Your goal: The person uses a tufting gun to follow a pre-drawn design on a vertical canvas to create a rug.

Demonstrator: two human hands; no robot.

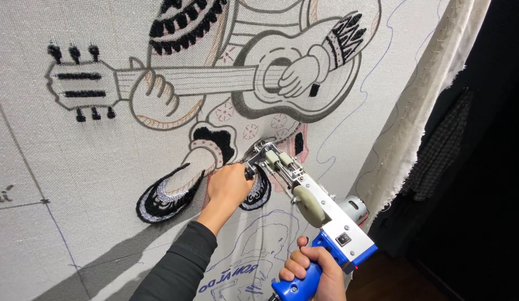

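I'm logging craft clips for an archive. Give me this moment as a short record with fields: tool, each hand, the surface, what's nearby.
tool: blue and white tufting gun, tip against the cloth
left hand: grips the gun's front handle
right hand: wrapped round the blue rear grip
surface: stretched pale cloth with a drawn guitar player, partly tufted in black
nearest tufted part: black and white shoe, beside the left hand
right edge: frame with loose cloth margin

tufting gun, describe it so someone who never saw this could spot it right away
On the big stretched cloth with the guitar-player drawing, look below the guitar. The tufting gun is pressed there, right hand on its blue grip, left hand at its front. It alone is metal, white and blue.
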